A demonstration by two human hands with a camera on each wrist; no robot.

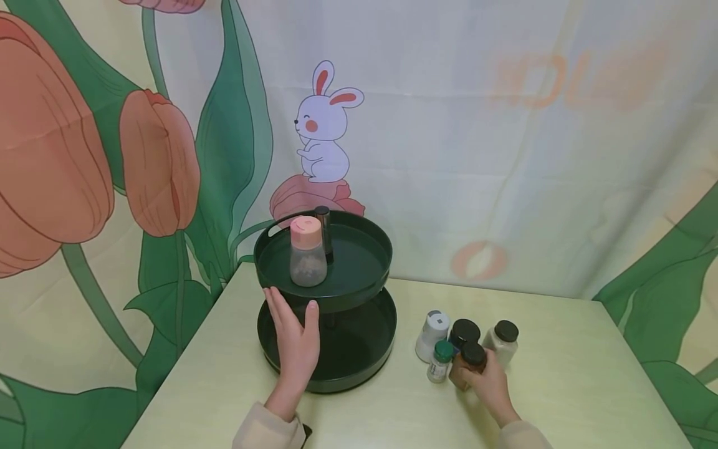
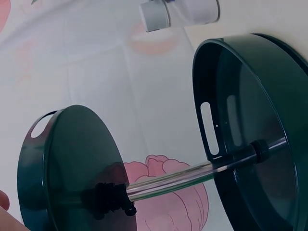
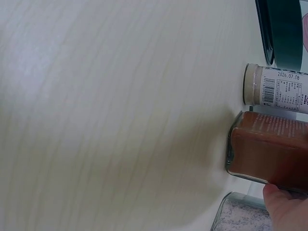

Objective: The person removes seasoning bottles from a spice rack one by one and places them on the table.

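My left hand (image 1: 295,349) is raised with straight fingers beside the near left rim of the upper tray of a dark green two-tier stand (image 1: 359,298); I cannot tell if they touch it. On that tray stand a shaker with a pink lid (image 1: 308,265) and a slim dark bottle (image 1: 323,218). With my right hand (image 1: 495,385) I grip a square glass jar of brown powder (image 3: 269,151) with a black lid. Around it stand a green-capped small jar (image 1: 439,369), a white-and-grey container (image 1: 433,337), another black-lidded jar (image 1: 465,331) and a jar with pale contents (image 1: 503,346).
The stand's lower tray (image 1: 359,378) sits on the pale wooden table (image 1: 572,374), joined to the upper one by a metal post (image 2: 168,182). A printed curtain (image 1: 426,156) hangs behind the table's back edge. A small dark object (image 1: 306,431) shows beside my left sleeve.
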